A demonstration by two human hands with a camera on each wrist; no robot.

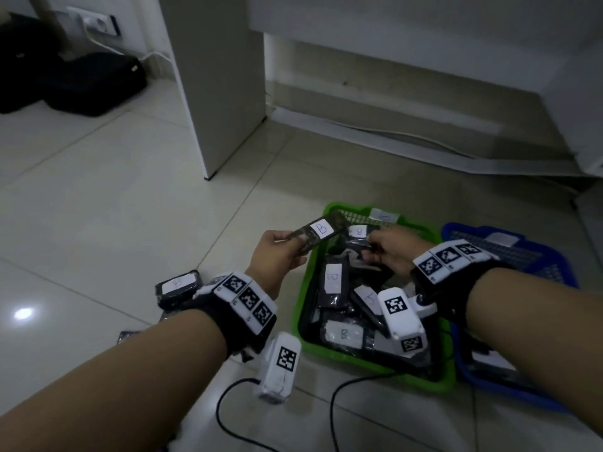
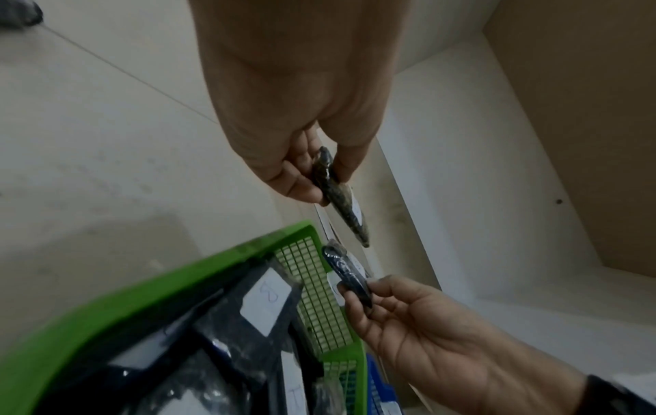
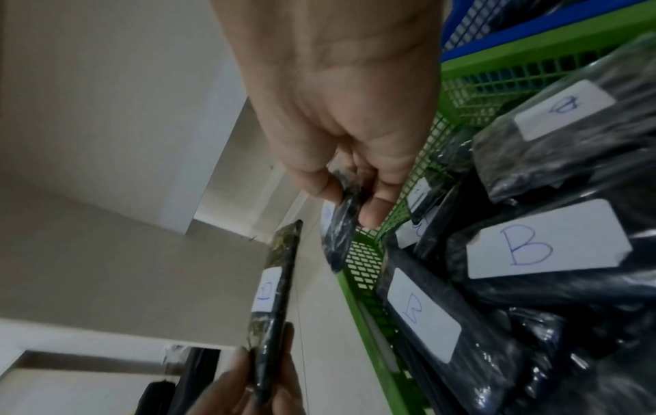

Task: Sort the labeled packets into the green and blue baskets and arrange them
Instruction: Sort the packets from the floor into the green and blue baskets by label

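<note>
My left hand [image 1: 281,252] pinches a dark packet [image 1: 318,232] with a white "B" label, held in the air over the near-left corner of the green basket [image 1: 301,308]. The same packet [image 2: 342,199] shows edge-on between thumb and fingers in the left wrist view. My right hand [image 1: 388,252] pinches a second dark labeled packet [image 1: 357,236] just above the green basket; in the right wrist view this packet [image 3: 342,224] hangs from the fingertips. Several dark "B" packets [image 3: 546,247] fill the green basket. The blue basket [image 1: 554,265] stands to its right.
More dark packets [image 1: 177,288] lie on the tiled floor left of my left wrist. A white furniture panel [image 1: 222,93] stands behind the baskets. Black bags [image 1: 71,79] sit at the far left by a wall socket. Black cables [image 1: 228,402] trail across the floor near me.
</note>
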